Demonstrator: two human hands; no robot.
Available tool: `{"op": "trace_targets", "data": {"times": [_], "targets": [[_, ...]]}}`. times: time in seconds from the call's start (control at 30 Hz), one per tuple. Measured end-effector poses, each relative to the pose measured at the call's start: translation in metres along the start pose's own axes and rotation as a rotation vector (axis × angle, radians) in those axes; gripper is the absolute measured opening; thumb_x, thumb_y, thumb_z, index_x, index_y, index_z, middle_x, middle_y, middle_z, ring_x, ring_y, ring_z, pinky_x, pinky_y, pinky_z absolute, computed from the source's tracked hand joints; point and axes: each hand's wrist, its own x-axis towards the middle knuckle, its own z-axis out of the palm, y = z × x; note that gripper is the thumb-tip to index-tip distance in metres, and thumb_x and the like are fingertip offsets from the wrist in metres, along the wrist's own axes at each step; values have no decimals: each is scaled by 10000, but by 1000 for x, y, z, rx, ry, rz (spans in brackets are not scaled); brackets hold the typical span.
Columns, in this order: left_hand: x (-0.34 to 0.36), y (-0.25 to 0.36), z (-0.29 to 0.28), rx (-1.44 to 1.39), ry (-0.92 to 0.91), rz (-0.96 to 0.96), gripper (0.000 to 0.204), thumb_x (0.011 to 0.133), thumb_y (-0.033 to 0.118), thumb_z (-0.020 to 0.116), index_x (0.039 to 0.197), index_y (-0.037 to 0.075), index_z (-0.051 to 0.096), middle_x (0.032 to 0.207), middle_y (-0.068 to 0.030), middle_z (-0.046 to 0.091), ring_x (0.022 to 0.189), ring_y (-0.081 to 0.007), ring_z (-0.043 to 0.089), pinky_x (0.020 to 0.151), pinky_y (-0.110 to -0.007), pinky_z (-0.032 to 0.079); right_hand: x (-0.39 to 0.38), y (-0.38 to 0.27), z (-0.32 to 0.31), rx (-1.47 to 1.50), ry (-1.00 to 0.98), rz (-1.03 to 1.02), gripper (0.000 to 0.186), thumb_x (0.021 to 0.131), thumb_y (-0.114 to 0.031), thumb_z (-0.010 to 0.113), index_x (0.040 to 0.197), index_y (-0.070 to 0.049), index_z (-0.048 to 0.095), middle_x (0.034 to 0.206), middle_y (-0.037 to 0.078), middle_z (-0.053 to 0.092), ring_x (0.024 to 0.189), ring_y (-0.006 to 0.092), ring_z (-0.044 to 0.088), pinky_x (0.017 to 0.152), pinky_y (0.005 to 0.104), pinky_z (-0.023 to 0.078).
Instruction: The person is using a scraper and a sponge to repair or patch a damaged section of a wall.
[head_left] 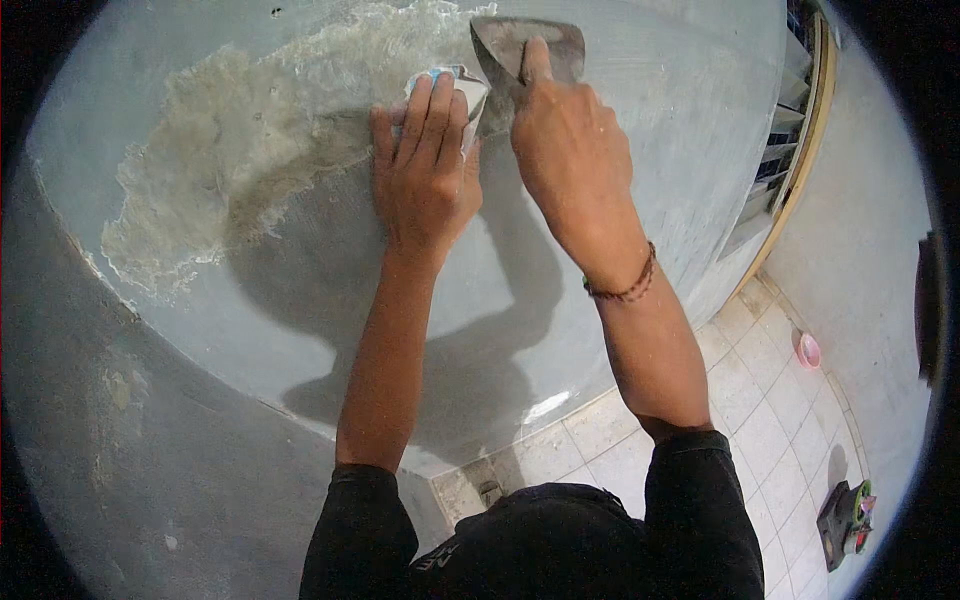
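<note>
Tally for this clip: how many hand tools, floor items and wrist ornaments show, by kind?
Scrapers: 1, the metal scraper gripped by the right hand
Small white objects: 1, under the left hand, white object
Pink bowls: 1, pink bowl
Beaded bracelets: 1, bracelet
Total: 4

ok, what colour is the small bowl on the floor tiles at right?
Pink: the small bowl sits on the pale floor tiles near the wall, seen in the head view.

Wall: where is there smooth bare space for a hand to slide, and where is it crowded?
Bare wall lies right of the right hand, up to the window frame. More bare wall lies below the scraped patch, left of the left forearm. It is crowded at the top middle: the left hand presses a cloth beside the scraper.
</note>
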Motion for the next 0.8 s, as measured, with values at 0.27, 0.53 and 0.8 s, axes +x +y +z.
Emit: {"op": "trace_targets", "data": {"times": [0.27,0.53,0.8], "targets": [[1,3,1,-31,7,-18,396,800,61,581,1193,37,542,1329,-81,495,1274,-263,424,1078,-542,169,9,-1,-4,36,-3,-52,394,846,-90,456,1232,-14,466,754,285,618,719,460,617,613,505,512],[0,1,-1,36,-3,2,510,742,114,675,1218,38,509,1322,-72,490,1271,-247,421,1069,-556,203,0,-5,0,17,-17,-71,280,796,-100,539,1033,48,524,740,247,630,714,398,653,553,448,545],[2,0,-4,-17,12,-2,471,737,25,583,1206,32,540,1350,-67,473,1296,-261,397,1077,-556,168,1,-10,-3,42,-101,28,428,843,-90,454,1264,-15,443,777,284,621,744,467,613,649,513,507]]}}
